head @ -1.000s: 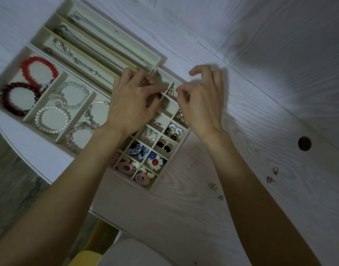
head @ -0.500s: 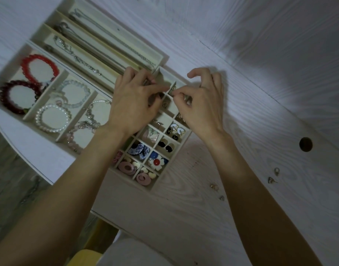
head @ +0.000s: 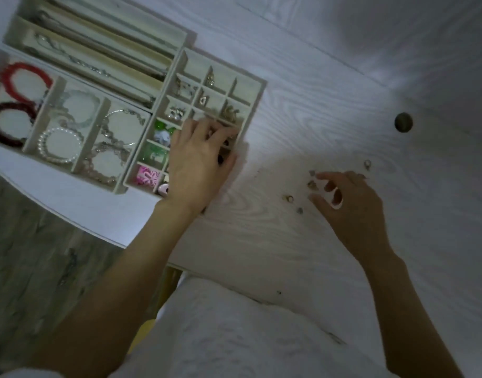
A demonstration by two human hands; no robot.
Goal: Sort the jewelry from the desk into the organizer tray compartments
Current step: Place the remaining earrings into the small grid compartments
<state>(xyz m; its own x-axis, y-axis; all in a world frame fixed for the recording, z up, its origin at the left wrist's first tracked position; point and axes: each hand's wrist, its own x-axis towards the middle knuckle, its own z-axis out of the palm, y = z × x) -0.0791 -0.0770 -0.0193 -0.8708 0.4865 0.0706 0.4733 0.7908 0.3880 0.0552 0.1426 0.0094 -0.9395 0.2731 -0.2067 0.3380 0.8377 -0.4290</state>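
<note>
Head view: left hand (head: 200, 162) resting flat-ish on the near right corner of the small-compartment organizer tray (head: 257, 85), fingers relaxed and spread over the cells, gripping nothing visible. Right hand (head: 348, 203) lowered over the worktop (head: 288, 255), fingers loosely spread and reaching toward the loose pieces — nothing pinched yet. Scattered there: a small ring (head: 289, 198) to the left, a tiny earring (head: 312, 184) just beside the fingertips, another ring (head: 367, 163) farther right. Bracelets (head: 60, 144) and necklaces already lying in the left trays. Likely risk: in dim light, a fingertip nudging a small piece away instead of pinching it, or picking up two at once — also the left hand jostling filled cells and mixing sorted earrings.
</note>
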